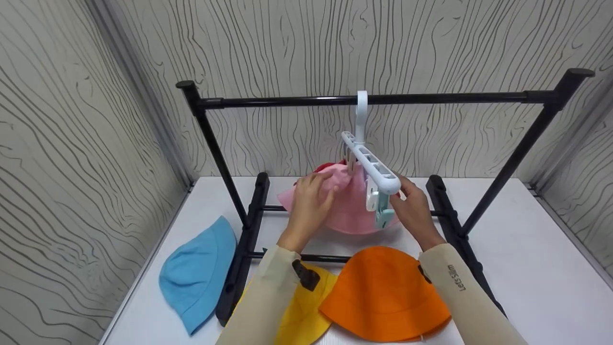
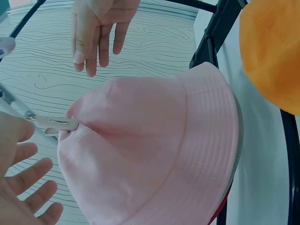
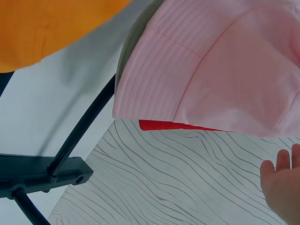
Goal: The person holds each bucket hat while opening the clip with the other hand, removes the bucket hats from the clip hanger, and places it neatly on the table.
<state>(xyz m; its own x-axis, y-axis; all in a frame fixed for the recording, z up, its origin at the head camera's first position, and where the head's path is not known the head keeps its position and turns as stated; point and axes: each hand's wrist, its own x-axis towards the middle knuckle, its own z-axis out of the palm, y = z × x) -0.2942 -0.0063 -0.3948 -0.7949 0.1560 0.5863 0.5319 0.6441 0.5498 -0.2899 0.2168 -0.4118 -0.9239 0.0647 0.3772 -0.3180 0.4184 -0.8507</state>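
A pink bucket hat (image 1: 352, 208) hangs from a pale clip hanger (image 1: 368, 158), and a clip (image 2: 58, 123) grips the folded crown. Behind it shows part of a red hat (image 3: 161, 125). My left hand (image 1: 309, 203) is at the pink hat's left side; in the left wrist view its fingers are spread, apart from the cloth. On the other side, my right hand (image 1: 415, 211) is beside the hanger's near end, fingers extended and holding nothing visible. A white clip (image 1: 372, 195) and a teal clip (image 1: 384, 213) dangle from that end.
The hanger hooks over the bar (image 1: 297, 101) of a black rack. A blue bucket hat (image 1: 198, 273) lies left of the rack's foot (image 1: 239, 268). Nearer me, an orange hat (image 1: 385, 297) overlaps a yellow hat (image 1: 306, 316) on the white table (image 1: 536, 268). Patterned walls enclose the back and sides.
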